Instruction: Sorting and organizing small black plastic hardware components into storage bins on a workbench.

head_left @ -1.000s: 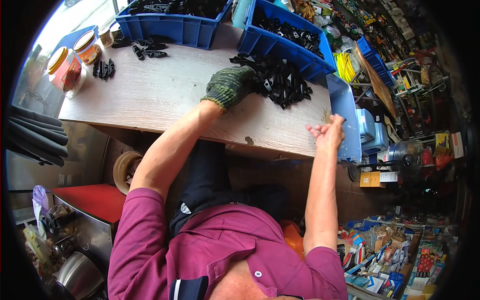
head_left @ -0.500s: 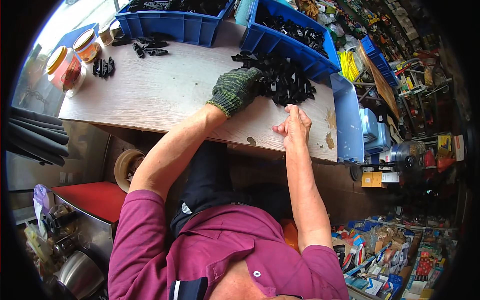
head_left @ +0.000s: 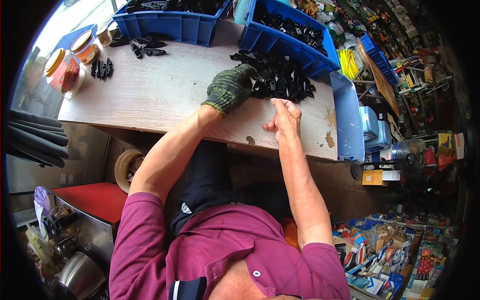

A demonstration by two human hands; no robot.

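My left hand point(head_left: 231, 86), in a dark green knit glove, rests with curled fingers on the near edge of a pile of black plastic parts point(head_left: 285, 80) on the wooden table point(head_left: 165, 100). Whether it grips a part is hidden under the glove. My bare right hand point(head_left: 285, 118) hovers just in front of the pile, fingertips pinched together near the closest parts. I cannot make out anything between them.
Two blue bins point(head_left: 172, 22) point(head_left: 295, 42) holding black parts stand along the table's far edge. A few loose black parts point(head_left: 142, 46) and lidded jars point(head_left: 67, 67) sit at the far left. A light-blue tray point(head_left: 347, 120) lies at the right end. Cluttered shelves fill the right side.
My right hand came from beyond the table's right edge leftward and forward to the pile. The gloved left hand stayed on the pile's near edge.
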